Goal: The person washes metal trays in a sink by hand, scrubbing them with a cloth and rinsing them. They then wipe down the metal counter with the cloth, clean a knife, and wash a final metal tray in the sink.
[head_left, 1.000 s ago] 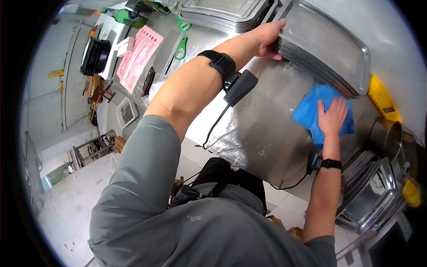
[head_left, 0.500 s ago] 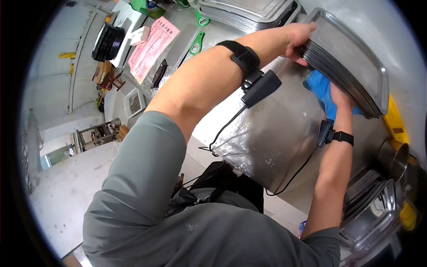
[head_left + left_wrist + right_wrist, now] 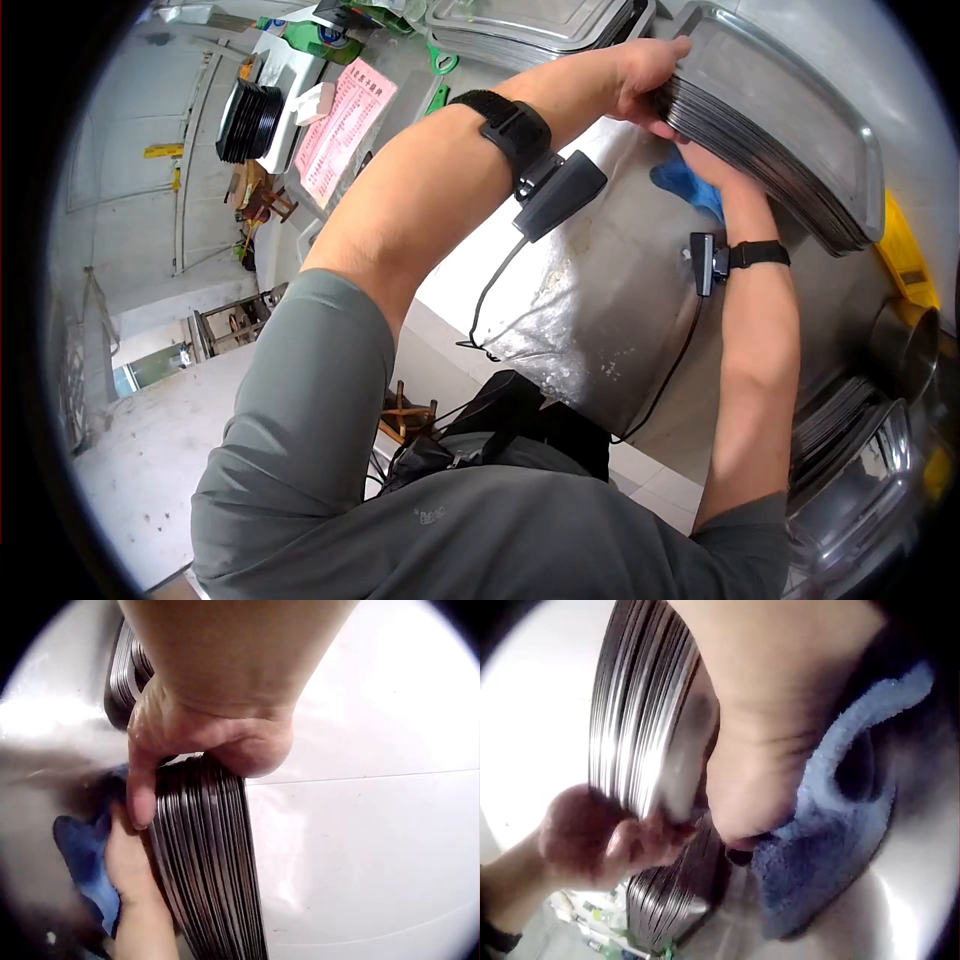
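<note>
My left hand (image 3: 648, 82) grips the left end of a tilted stack of metal trays (image 3: 770, 150). In the left wrist view, the thumb of this hand (image 3: 195, 735) lies along the side of the stack (image 3: 206, 855). Beneath the raised stack, my right hand (image 3: 712, 168) reaches in with a blue cloth (image 3: 685, 185) on the steel tabletop. The right wrist view shows the heel of the right hand (image 3: 757, 772) against the bunched cloth (image 3: 810, 862). Its fingers are hidden, so their curl cannot be made out.
Another tray stack (image 3: 520, 45) is at the back, beside green scissors (image 3: 442, 60) and a pink printed sheet (image 3: 343, 130). Along the right stand a yellow plastic item (image 3: 908, 255), a metal pot (image 3: 905, 340) and more trays (image 3: 835, 425). A wall adjoins the held stack.
The held stack has lifted off the table. My right hand and the cloth have gone from the table's bare part to underneath it, then leftward. My left hand has kept its grip.
</note>
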{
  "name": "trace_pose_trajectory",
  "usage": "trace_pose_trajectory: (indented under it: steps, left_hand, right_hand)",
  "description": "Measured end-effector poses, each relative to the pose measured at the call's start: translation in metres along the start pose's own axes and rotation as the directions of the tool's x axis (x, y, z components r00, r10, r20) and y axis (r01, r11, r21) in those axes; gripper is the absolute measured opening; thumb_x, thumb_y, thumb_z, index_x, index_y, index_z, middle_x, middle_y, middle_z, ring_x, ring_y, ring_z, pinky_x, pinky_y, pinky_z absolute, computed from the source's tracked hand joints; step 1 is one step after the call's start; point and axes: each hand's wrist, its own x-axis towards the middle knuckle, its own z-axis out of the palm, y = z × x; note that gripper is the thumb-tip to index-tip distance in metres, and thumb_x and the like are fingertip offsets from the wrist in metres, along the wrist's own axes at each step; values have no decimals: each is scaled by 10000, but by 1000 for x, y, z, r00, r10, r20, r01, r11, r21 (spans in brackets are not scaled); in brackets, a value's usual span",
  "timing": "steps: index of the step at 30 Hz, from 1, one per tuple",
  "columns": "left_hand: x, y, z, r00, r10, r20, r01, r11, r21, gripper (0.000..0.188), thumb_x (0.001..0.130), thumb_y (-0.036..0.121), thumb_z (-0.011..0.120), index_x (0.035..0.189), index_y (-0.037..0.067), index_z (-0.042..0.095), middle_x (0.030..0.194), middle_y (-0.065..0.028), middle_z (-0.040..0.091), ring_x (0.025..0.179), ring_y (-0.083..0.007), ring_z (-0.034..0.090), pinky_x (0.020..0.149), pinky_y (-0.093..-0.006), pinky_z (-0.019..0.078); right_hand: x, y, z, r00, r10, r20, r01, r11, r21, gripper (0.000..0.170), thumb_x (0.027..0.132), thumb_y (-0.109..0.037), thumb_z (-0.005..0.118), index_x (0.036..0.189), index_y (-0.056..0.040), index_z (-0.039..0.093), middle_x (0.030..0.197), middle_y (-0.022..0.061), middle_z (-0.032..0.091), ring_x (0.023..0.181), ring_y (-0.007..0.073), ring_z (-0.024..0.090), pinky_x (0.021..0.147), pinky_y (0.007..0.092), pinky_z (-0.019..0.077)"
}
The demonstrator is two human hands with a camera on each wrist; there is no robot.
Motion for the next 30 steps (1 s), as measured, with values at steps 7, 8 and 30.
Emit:
trace_pose_trajectory:
  steps: [7,8,30]
  left_hand:
    - [-1,-2,0,999,16,-48,-15,1000,24,718,940,613,273,1148,-29,520,1000,-164,655,856,-288,652,692,-367,560]
    - [0,-2,-1,998,6,-57,-5,1000,30,713,939,612,278,1141,-24,528,1001,-162,657,855,-286,652,684,-354,557]
    - [24,-21,-4,980,-4,-199,34,988,148,691,895,637,406,1168,15,533,1068,-156,594,887,-290,608,817,-415,500]
  right_hand:
    - [-13,-41,49,904,-420,84,397,896,199,363,793,-166,563,1147,-84,573,1195,191,549,1161,341,495,996,424,388]
    - [-18,-40,52,878,-476,56,443,851,283,370,815,-194,539,1167,-82,568,1215,182,548,1157,341,500,995,420,390]
    - [-74,-113,125,850,-503,-154,525,833,175,188,810,-171,531,827,-41,667,1117,178,599,1074,294,546,957,415,398]
